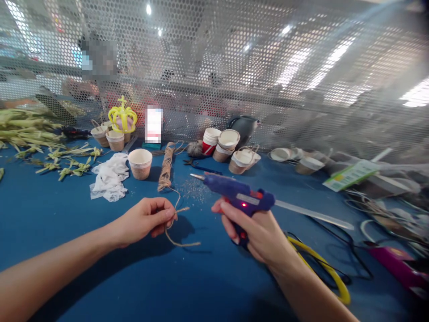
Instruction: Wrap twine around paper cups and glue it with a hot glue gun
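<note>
My left hand [154, 217] pinches a thin piece of jute twine [181, 244], whose loose ends stick out to the right above the blue table. A strand also runs from near my fingers up to a wound bundle of twine [166, 167]. My right hand [248, 223] is wrapped round the handle of a blue hot glue gun [234, 190]. Its nozzle points left, a red light glows on its side, and a clear glue stick [315, 213] juts from its back. Beyond my left hand stands a small twine-wrapped cup [140, 164], beside crumpled white cloth [111, 175].
Several small cups [229, 141] stand along the perforated metal screen [187, 58]. A yellow crown [122, 117] and a lit phone [153, 125] are at the back. Green knotted stalks [73, 163] lie left. Cables, a yellow ring [335, 277] and a purple box [397, 264] lie right.
</note>
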`<state>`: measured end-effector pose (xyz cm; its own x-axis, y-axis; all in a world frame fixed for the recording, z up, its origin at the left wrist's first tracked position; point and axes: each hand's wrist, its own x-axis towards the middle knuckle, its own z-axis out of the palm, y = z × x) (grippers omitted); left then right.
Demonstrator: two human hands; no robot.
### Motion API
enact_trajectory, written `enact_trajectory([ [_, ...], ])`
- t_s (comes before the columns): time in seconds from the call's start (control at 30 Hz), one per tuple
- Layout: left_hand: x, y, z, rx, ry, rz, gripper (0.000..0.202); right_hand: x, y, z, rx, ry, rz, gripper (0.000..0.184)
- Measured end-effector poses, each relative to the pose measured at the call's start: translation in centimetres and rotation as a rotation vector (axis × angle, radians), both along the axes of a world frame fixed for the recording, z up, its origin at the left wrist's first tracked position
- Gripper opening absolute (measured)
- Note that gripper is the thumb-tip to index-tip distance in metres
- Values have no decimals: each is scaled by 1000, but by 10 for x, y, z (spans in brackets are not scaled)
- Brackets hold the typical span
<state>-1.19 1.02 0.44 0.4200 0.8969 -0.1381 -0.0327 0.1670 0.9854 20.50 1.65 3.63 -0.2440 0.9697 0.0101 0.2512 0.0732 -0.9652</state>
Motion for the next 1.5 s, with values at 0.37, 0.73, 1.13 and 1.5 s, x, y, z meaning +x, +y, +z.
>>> enact_trajectory([
  [0.37, -4, 11, -2, -116, -355, 323, 16, 2, -4, -1, 55, -53, 93, 27],
  [0.73, -3, 10, -2, -292, -541, 310, 22, -5, -16, 3, 127, -219, -50, 28],
  [1.13, -3, 9, -3, -287, -560, 298, 26, -4, -15, 1, 131, -186, -52, 27],
  [1.5, -3, 9, -1, -280, -552, 300, 24, -6, -15, 1, 147, -211, -66, 32],
])
